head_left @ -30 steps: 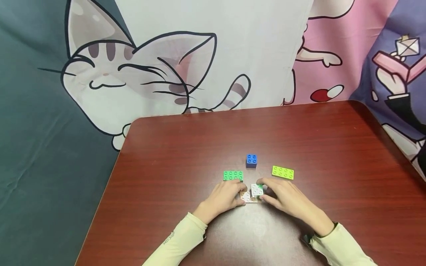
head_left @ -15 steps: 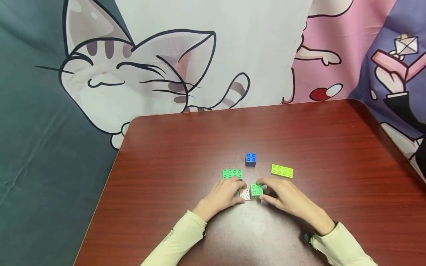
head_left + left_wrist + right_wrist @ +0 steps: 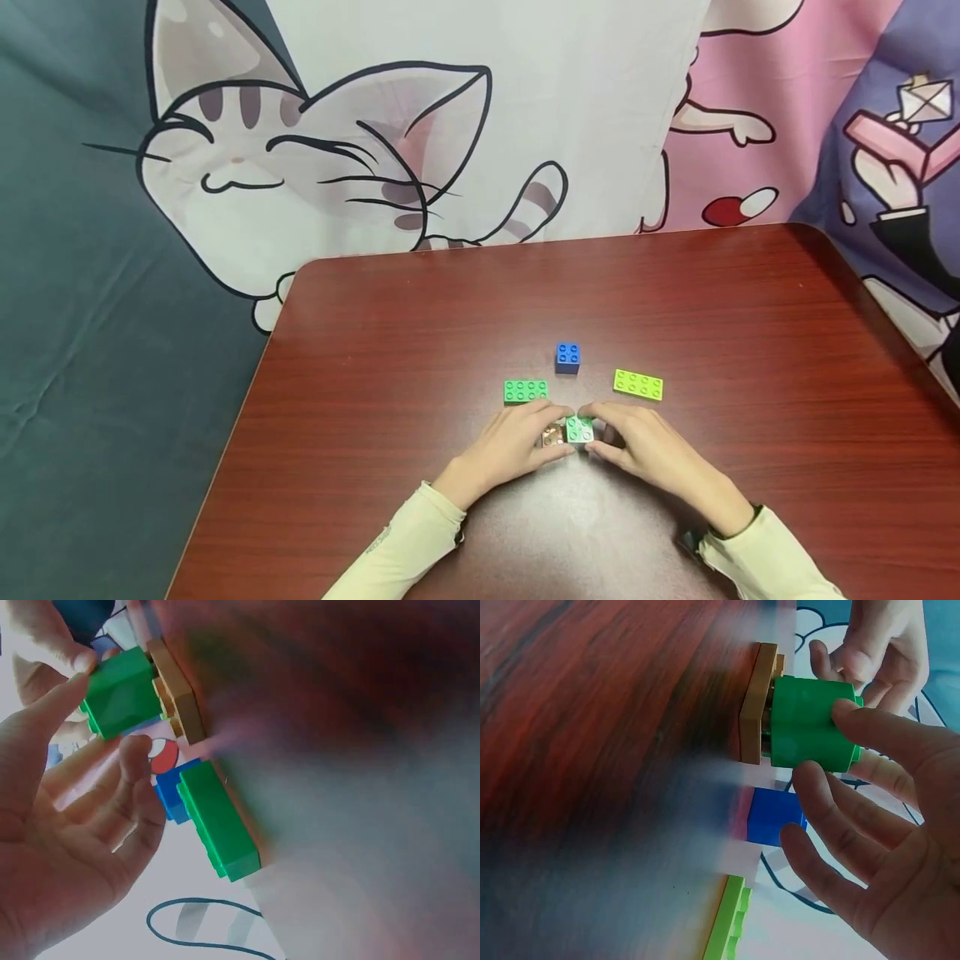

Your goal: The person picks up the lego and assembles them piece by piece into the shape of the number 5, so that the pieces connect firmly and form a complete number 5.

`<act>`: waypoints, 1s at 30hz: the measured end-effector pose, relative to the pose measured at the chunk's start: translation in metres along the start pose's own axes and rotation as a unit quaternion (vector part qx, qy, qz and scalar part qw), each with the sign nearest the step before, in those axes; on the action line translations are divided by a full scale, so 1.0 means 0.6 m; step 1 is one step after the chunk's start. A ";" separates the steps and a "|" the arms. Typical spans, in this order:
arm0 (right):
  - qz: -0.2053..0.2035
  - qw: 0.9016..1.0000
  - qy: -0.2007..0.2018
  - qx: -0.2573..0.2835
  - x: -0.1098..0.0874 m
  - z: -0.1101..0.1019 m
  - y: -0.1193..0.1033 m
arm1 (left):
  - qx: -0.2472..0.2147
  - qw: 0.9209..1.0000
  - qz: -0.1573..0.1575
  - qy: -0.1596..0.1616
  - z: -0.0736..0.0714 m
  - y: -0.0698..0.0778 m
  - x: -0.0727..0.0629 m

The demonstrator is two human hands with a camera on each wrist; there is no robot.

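Note:
A small square green brick [image 3: 580, 429] sits over one end of a flat tan plate [image 3: 553, 436], with a narrow gap and some studs showing between them in the right wrist view. My right hand [image 3: 637, 437] pinches this brick, its thumb on one side and a finger on the opposite side. From the other side, my left hand [image 3: 517, 437] reaches over the plate, thumb and index finger at the brick's opposite faces. In the left wrist view the index fingertip is hidden behind the green brick [image 3: 124, 690]. The tan plate [image 3: 757, 705] lies on the table.
Beyond the hands stand a longer green brick [image 3: 525, 392], a square blue brick [image 3: 567, 358] and a lime brick [image 3: 637, 384] on the brown table [image 3: 420, 333]. A cartoon-printed cloth [image 3: 600, 100] hangs behind the far edge.
My left fingertips have slid right, from the free end of the tan plate to the green brick. My right hand stays on the brick in nearly the same place.

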State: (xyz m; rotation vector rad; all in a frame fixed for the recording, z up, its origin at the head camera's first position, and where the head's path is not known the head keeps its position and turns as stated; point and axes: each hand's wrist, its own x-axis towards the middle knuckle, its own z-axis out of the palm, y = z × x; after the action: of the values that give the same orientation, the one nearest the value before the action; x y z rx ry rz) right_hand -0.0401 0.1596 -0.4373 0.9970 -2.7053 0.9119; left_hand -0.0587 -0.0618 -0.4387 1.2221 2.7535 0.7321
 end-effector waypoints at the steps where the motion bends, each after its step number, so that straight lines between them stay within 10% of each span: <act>1: 0.001 1.000 -0.001 0.003 0.000 0.000 0.000 | -0.008 1.000 0.008 0.008 0.001 0.000 0.001; 30: 0.000 0.995 0.062 0.083 -0.010 0.013 0.024 | -0.114 0.993 -0.036 -0.003 0.005 -0.012 0.010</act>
State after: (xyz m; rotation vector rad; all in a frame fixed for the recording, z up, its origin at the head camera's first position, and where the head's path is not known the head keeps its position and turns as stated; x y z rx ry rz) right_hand -0.0435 0.1671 -0.4525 0.9346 -2.5620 1.1742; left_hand -0.0672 -0.0605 -0.4437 1.0712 2.6033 0.9997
